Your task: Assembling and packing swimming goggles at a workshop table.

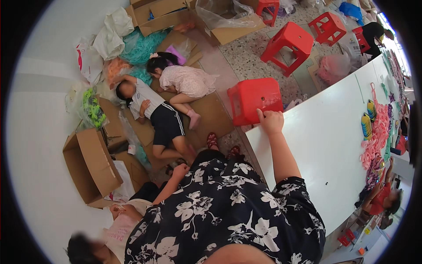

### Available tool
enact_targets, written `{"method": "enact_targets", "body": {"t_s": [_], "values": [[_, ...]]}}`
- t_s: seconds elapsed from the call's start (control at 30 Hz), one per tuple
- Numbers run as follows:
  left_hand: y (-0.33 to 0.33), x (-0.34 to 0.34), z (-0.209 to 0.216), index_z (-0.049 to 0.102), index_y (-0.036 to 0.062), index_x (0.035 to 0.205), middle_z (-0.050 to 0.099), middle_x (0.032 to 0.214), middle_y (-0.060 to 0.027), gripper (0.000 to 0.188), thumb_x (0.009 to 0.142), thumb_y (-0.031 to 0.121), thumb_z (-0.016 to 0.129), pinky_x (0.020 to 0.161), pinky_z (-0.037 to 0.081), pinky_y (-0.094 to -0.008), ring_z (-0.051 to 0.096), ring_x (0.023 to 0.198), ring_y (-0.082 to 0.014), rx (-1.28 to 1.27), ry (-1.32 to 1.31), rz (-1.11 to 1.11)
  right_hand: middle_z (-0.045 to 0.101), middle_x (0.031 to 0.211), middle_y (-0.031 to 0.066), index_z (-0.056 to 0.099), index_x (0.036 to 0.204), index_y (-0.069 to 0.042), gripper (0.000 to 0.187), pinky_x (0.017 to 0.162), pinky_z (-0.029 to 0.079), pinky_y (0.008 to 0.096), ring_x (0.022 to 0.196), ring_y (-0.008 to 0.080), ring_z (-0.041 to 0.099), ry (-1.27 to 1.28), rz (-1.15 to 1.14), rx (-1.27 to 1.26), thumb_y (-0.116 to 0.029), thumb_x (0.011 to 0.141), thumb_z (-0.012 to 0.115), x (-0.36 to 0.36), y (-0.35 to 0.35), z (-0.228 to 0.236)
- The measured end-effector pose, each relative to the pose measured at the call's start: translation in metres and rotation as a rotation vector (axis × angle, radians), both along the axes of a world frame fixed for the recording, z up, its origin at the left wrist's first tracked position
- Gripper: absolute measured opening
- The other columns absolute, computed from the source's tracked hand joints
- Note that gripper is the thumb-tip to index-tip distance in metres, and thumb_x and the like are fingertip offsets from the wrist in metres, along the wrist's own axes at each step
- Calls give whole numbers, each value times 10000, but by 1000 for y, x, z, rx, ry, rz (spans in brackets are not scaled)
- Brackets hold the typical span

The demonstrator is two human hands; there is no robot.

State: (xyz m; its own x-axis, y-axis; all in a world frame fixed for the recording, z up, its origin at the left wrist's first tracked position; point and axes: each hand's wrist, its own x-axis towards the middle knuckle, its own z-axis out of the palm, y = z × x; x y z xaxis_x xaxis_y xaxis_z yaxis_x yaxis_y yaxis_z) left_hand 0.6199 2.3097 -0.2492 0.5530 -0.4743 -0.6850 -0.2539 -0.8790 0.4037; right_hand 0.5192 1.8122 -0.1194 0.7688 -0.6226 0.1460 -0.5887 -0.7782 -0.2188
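My right arm reaches forward past the white table's corner. My right hand (271,121) is closed on the near edge of a red plastic stool (263,94), with the thumb showing along the seat. The stool has a small hole in the middle of its seat. At my left side, my left hand (180,170) hangs by my dark flowered clothing (206,193), its fingers curled. Whether anything is in them is hidden.
Two people (160,116) (187,81) lie on flattened cardboard (215,112) ahead left; another sits close at my left. An open carton (90,165) and bags line the wall. More red stools (290,46) stand ahead. The white table (316,145) bears pink straps (378,127) and thread cones (366,126).
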Motion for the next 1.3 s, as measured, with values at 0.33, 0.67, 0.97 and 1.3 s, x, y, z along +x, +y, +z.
{"method": "enact_targets", "body": {"t_s": [0.33, 0.67, 0.97, 1.3], "values": [[-12, 65, 0, 695, 88, 924, 685, 889, -142, 273, 838, 342, 645, 761, 503, -422, 658, 860, -326, -6, 9, -60, 573, 598, 88, 550, 556, -97, 313, 706, 429, 410, 625, 286, 584, -93, -24, -15, -280, 777, 674, 6, -4, 6], [-68, 132, -26, 697, 82, 915, 676, 893, -178, 283, 814, 338, 631, 794, 502, -441, 651, 868, -352, -14, 101, -243, 570, 600, 86, 563, 541, -91, 301, 704, 432, 404, 636, 275, 572, -120, -43, 58, -269, 752, 683, 10, -15, 12], [-221, 237, -24, 699, 81, 910, 673, 896, -189, 283, 808, 333, 623, 805, 501, -447, 648, 872, -360, 90, 202, -701, 532, 538, 32, 557, 501, -128, 352, 640, 397, 360, 549, 216, 533, 35, -41, 173, -324, 776, 655, 9, -20, 17], [-401, 356, -11, 708, 61, 891, 685, 862, -170, 225, 830, 255, 612, 778, 514, -399, 666, 848, -330, -147, -98, -502, 493, 514, -14, 531, 482, -158, 349, 646, 382, 322, 534, 178, 499, 37, -97, 196, -302, 764, 677, 11, -23, 18]]}}
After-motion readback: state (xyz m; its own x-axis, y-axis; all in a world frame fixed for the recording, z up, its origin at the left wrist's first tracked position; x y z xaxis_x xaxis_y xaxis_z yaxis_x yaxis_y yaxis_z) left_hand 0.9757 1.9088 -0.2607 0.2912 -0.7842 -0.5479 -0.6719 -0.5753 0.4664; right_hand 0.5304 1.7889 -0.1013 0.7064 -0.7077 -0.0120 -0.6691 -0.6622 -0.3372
